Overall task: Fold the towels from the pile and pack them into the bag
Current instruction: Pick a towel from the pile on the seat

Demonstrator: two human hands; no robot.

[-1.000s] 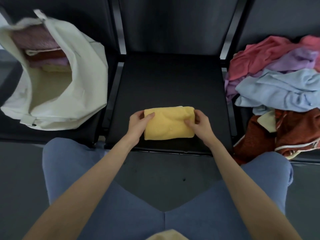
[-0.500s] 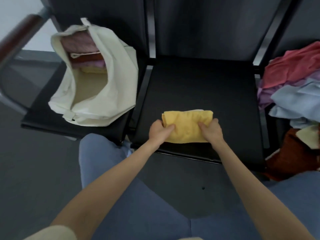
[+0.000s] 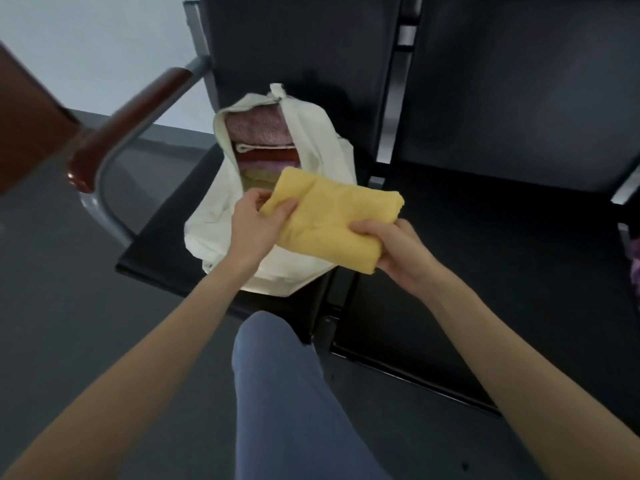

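Note:
A folded yellow towel (image 3: 332, 216) is held in the air just in front of the mouth of a white cloth bag (image 3: 322, 147) that lies on the left black seat. My left hand (image 3: 256, 223) grips the towel's left end, thumb on top. My right hand (image 3: 398, 251) grips its lower right corner. Inside the bag several folded towels (image 3: 259, 133) are stacked: pink, dark red and pale yellow ones. Only a purple scrap of the towel pile (image 3: 635, 275) shows at the right edge.
A metal armrest with a reddish-brown wooden top (image 3: 131, 116) curves up left of the bag. The middle black seat (image 3: 502, 254) lies to the right. My blue trouser leg (image 3: 287, 393) is below, over a grey floor.
Both hands have lifted the folded yellow towel off the middle seat and carried it left to the bag's opening. The view has swung left, and the pile has slid almost out of sight.

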